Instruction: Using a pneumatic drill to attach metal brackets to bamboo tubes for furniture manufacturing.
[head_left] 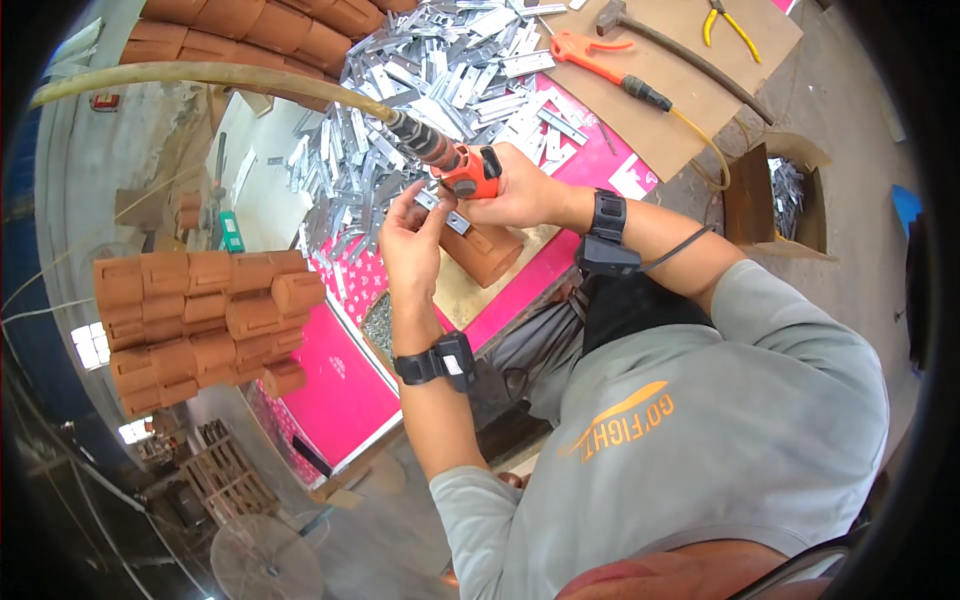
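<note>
A brown, rounded, wood-like block lies on a board in front of me, a slotted silver metal strip along its top. My left hand pinches the strip's far end between thumb and fingers. Wrapped around an orange-red air tool is my right hand. The tool points down close to the strip and my left fingertips; its tip is hidden, so contact cannot be told. From its back end a yellowish hose runs off to the left.
Loose metal strips are heaped beyond my hands. Brown blocks are stacked at left, with more at far left. Cardboard at right carries an orange air blow gun, hammer and yellow-handled pliers. A carton holds metal pieces.
</note>
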